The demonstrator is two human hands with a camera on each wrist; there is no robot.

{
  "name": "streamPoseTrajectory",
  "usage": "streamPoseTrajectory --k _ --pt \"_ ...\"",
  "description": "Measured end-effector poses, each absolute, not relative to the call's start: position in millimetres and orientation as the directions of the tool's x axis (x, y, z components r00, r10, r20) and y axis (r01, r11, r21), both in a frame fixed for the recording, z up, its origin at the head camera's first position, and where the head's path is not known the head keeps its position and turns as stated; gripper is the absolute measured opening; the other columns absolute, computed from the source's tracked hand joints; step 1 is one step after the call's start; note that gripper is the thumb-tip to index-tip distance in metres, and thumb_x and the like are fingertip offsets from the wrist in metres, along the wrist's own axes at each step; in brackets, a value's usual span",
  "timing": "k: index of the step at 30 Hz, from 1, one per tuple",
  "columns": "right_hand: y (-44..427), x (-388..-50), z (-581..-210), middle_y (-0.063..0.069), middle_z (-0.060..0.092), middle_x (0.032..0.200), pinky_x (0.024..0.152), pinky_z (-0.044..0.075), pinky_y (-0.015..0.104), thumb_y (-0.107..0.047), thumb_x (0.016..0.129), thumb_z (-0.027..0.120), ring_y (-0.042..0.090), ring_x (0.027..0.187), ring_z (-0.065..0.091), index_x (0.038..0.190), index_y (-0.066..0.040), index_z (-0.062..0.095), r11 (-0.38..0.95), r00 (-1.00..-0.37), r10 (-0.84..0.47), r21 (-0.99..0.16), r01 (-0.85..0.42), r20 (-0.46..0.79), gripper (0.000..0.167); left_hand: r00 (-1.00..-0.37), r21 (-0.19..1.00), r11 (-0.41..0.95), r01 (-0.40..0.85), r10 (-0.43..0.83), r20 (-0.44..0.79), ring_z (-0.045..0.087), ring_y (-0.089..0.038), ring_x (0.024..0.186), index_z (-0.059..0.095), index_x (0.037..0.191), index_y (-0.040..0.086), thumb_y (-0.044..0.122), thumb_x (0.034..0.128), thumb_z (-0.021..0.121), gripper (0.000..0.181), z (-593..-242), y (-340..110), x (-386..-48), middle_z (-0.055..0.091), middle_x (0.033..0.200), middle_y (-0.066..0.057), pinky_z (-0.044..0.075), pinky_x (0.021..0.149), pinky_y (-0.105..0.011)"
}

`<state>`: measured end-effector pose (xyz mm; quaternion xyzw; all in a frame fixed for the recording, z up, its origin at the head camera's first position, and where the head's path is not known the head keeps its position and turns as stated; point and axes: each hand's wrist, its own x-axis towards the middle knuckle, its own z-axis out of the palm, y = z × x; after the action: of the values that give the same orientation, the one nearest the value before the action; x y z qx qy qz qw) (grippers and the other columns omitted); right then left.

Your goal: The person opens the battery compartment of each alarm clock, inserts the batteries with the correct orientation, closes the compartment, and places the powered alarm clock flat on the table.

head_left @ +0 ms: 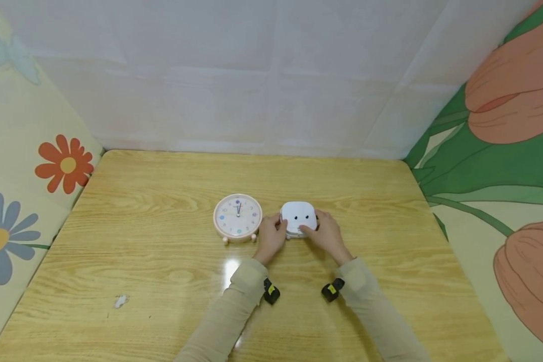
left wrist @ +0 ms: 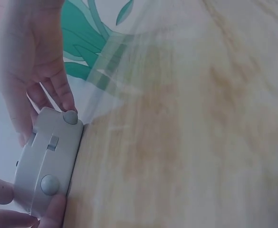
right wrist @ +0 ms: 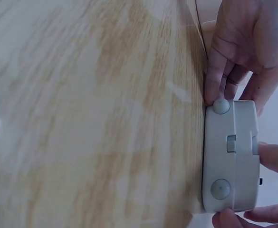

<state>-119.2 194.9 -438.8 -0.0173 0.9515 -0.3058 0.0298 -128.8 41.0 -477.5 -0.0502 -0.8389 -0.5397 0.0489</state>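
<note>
A white rounded-square case with two small black eyes lies face up on the table, held from both sides. My left hand grips its left side, the thumb over the top edge. On the opposite side my right hand grips it, with the thumb on the face near the lower edge. Two round knobs and a small tab stand out on the case's near side, which also shows in the left wrist view. The underside is hidden. Just left of my left hand lies a pink round alarm clock, dial up.
The wood-grain table reaches back to a white sheet. A small white scrap lies at the front left. Flower-patterned panels flank the table on both sides.
</note>
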Motion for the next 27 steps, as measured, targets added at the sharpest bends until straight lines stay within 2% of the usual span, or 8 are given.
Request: streamPoseTrajectory --k 3,7,13,17,21,27 --pt "195.2 -120.5 -438.2 0.029 0.051 0.118 0.091 0.038 0.050 -0.025 0.082 0.067 0.040 0.108 0.048 0.123 0.011 0.047 0.803 -0.998 -0.046 -0.596 -0.010 -0.045 0.058 -0.985 0.896 0.412 0.166 0.035 0.167 0.046 -0.012 0.055 0.067 0.082 -0.003 0.002 0.0845 0.056 0.012 -476.0 41.1 -130.9 0.053 0.059 -0.006 0.038 0.050 -0.023" --pt "195.3 -121.1 -437.5 0.027 0.052 0.116 0.088 0.040 0.049 -0.024 0.082 0.067 0.038 0.105 0.050 0.122 0.010 0.048 0.793 -0.998 -0.037 -0.609 -0.002 -0.045 0.056 -0.986 0.894 0.416 0.166 0.043 0.162 0.041 -0.011 0.053 0.064 0.074 -0.003 0.002 0.0849 0.055 0.015 -476.2 41.9 -133.0 0.046 0.055 -0.004 0.035 0.048 -0.022" --pt "195.6 -120.0 -437.4 0.025 0.054 0.113 0.081 0.044 0.045 -0.024 0.081 0.069 0.034 0.096 0.052 0.121 0.008 0.049 0.783 -0.999 -0.014 -0.622 0.022 -0.052 0.055 -0.988 0.888 0.432 0.154 0.053 0.145 0.045 -0.014 0.059 0.066 0.091 -0.007 0.004 0.0865 0.054 0.017 -475.1 43.2 -132.1 0.050 0.062 -0.007 0.039 0.052 -0.025" --pt "197.1 -120.1 -439.7 0.022 0.056 0.110 0.075 0.046 0.040 -0.022 0.080 0.069 0.029 0.087 0.054 0.121 0.007 0.051 0.769 -0.998 -0.004 -0.638 0.032 -0.055 0.053 -0.985 0.885 0.433 0.170 0.053 0.163 0.047 -0.015 0.061 0.066 0.089 -0.008 0.002 0.0865 0.053 0.016 -475.1 44.5 -131.3 0.052 0.064 -0.010 0.042 0.055 -0.026" --pt "198.7 -120.2 -442.8 0.021 0.057 0.111 0.073 0.048 0.039 -0.021 0.080 0.069 0.027 0.086 0.056 0.120 0.006 0.052 0.760 -0.998 -0.006 -0.649 0.031 -0.055 0.051 -0.987 0.893 0.421 0.158 0.045 0.153 0.053 -0.017 0.069 0.064 0.099 -0.011 0.001 0.0865 0.053 0.021 -473.1 45.2 -128.4 0.061 0.078 -0.017 0.046 0.062 -0.028" --pt "197.8 -117.7 -442.9 0.020 0.058 0.109 0.071 0.049 0.036 -0.020 0.080 0.069 0.026 0.085 0.058 0.116 0.004 0.055 0.748 -0.998 0.007 -0.663 0.044 -0.058 0.045 -0.986 0.910 0.381 0.162 0.030 0.163 0.051 -0.019 0.065 0.064 0.092 -0.011 0.001 0.0860 0.053 0.017 -471.0 44.8 -125.5 0.058 0.072 -0.019 0.045 0.059 -0.030"
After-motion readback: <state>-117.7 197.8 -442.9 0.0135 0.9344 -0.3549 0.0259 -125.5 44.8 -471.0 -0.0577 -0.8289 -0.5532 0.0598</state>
